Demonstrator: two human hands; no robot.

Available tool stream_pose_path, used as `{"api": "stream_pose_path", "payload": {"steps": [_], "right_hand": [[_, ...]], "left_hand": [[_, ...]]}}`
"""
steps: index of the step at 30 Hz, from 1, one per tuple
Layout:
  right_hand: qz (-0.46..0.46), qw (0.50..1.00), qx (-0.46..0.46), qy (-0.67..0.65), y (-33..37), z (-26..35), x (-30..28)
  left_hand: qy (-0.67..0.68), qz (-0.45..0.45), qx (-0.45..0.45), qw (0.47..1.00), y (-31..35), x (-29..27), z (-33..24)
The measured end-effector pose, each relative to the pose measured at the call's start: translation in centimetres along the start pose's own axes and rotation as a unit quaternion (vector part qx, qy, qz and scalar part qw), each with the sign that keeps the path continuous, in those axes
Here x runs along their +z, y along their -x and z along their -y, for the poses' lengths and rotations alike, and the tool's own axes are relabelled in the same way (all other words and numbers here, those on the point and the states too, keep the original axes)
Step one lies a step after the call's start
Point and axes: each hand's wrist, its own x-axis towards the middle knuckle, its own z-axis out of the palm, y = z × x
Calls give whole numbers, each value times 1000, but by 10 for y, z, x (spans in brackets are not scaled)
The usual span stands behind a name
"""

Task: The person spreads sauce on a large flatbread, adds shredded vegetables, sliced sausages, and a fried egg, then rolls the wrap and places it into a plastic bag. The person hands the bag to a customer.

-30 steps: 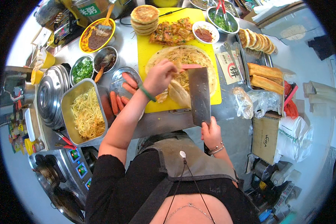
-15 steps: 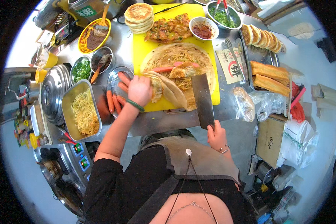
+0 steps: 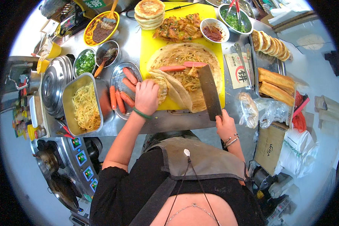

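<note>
A large round flatbread (image 3: pixel 155 59) lies on a yellow cutting board (image 3: pixel 220 98), its near-left part folded over. Shredded filling (image 3: pixel 192 83) and pink sausage pieces (image 3: pixel 172 68) rest on top of it. My right hand (image 3: pixel 226 125) grips the handle of a cleaver (image 3: pixel 211 92), whose blade tip meets a small browned fried piece (image 3: pixel 194 72) by the sausage. At the board's left edge, the curled fingers of my left hand (image 3: pixel 147 98) hold a yellowish fried piece (image 3: pixel 162 91) beside the fold; its underside is hidden.
A plate (image 3: pixel 116 77) of sausages and a metal pan (image 3: pixel 97 128) of shreds stand left. Behind are sauce bowls (image 3: pixel 115 47), stacked round breads (image 3: pixel 150 9), browned meat (image 3: pixel 179 27) and a red-sauce bowl (image 3: pixel 214 31). Right lies a tray of fried dough sticks (image 3: pixel 277 81).
The larger browned piece over the sausage no longer shows there; only a small bit sits at the cleaver tip. My left hand has moved slightly nearer me. The whole view has shifted a little.
</note>
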Motion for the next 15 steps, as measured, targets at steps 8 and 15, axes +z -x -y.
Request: {"api": "stream_pose_path", "payload": {"steps": [8,15], "right_hand": [[7,999,-1,-45,0,-2,2],[34,996,34,-80,2,3,-7]], "left_hand": [[-9,91,100,991,4,-6,14],[221,74,-71,970,-9,-9,2]]}}
